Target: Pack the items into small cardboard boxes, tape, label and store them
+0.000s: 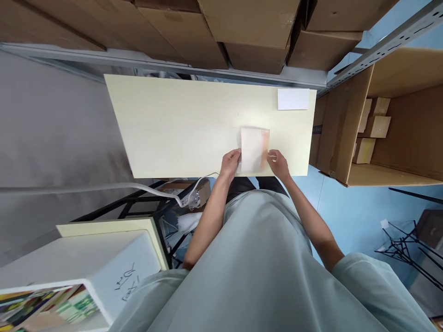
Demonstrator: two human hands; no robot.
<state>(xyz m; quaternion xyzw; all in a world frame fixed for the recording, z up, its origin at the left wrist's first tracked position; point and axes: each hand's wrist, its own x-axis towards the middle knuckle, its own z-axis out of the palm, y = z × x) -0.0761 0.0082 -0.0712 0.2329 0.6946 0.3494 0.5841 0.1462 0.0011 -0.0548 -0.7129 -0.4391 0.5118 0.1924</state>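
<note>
A flat white packet (251,148) with an orange strip along its right side rests at the front edge of the pale yellow table (180,124). It may be wrapped in clear film; the blur leaves this unsure. My left hand (230,164) is closed, thumb and fingers pinching the packet's left edge near the lower corner. On the opposite side, my right hand (278,164) has its fingers curled in a pinch at the orange edge. A white rectangular card or stack of paper (293,99) lies at the table's far right corner.
Cardboard boxes (249,23) fill a metal shelf behind the table. To the right stands an open carton (346,124) with small boxes (379,127) inside. A white cable (131,186) runs along the left front, above a white bin (121,272) holding books or packages.
</note>
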